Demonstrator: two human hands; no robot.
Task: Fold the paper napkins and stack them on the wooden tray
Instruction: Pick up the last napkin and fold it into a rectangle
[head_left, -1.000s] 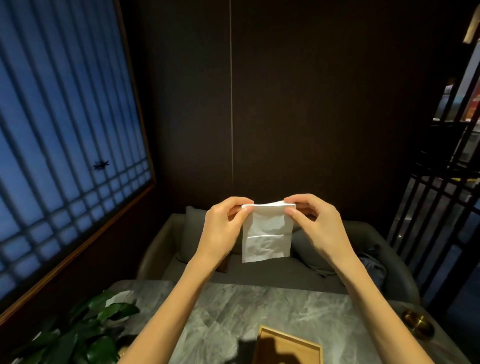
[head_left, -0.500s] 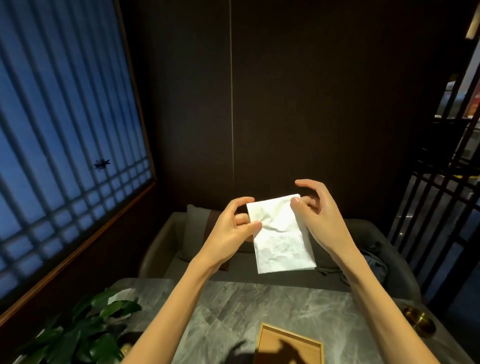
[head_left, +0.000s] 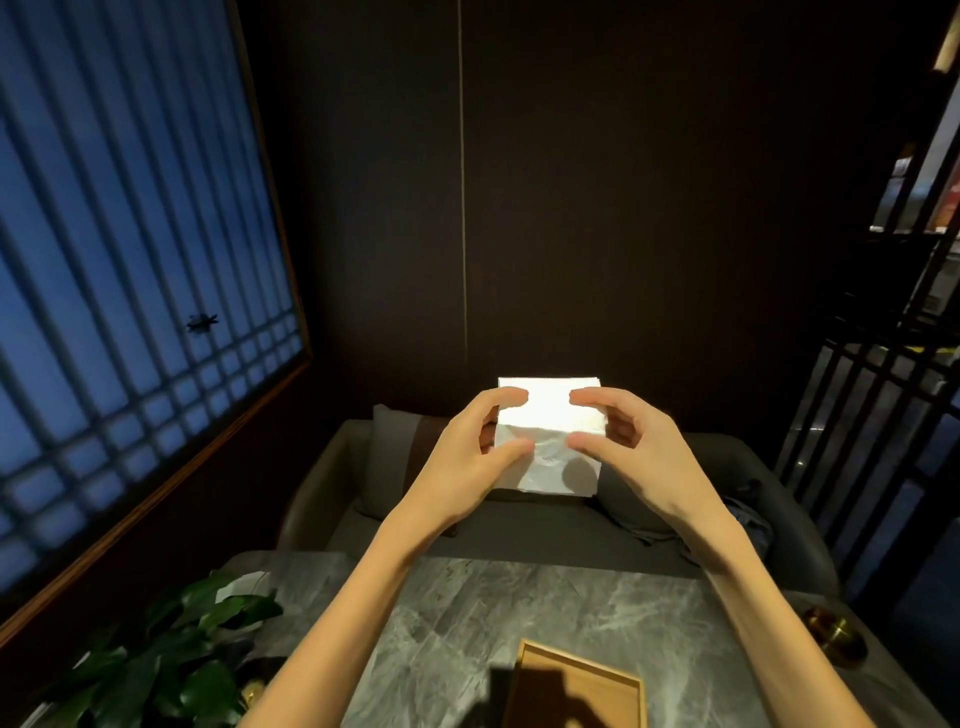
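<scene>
Up in the air over the far edge of the grey marble table (head_left: 519, 597), both hands hold 1 white paper napkin (head_left: 550, 415) between them. It faces the camera as a roughly square sheet, brightly lit along its top half and creased and shadowed lower down. The left hand (head_left: 467, 457) pinches the napkin's left edge, index finger on the upper part and thumb pressed on the front lower down. The right hand (head_left: 634, 452) mirrors it on the right edge, thumb and index finger curled in toward the sheet; whether both of its fingertips touch the paper I cannot tell. The 2 index fingertips come near each other at the napkin's top without meeting. Down at the near edge of the table sits the wooden tray (head_left: 576, 686), well apart from the napkin, its floor partly in shadow. A leafy plant (head_left: 171, 665) fills the near left corner, a small brass dish (head_left: 836, 639) sits at the right, and a grey sofa (head_left: 649, 519) stands beyond the table
</scene>
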